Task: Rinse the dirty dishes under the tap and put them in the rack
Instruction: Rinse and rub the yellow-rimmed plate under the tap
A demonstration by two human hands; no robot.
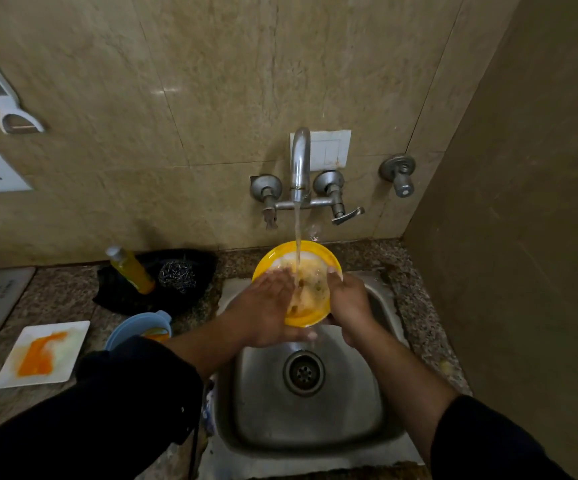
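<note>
Both hands — left hand (267,306), right hand (348,303) — around yellow plate (282,252) under tap (299,164).

Yellow plate (315,252), white square plate (69,332) smeared orange, pale blue bowl (131,329), grey steel sink (315,420), speckled brown granite counter (415,306), beige marbled wall tiles (211,81)

The left hand (267,306) hides one side of the round yellow plate (315,252), the dark sleeve (135,386) covers part of the light blue bowl (138,327), the long white hanging tool (0,95) runs off the picture's edge, and no rack shows.
</note>
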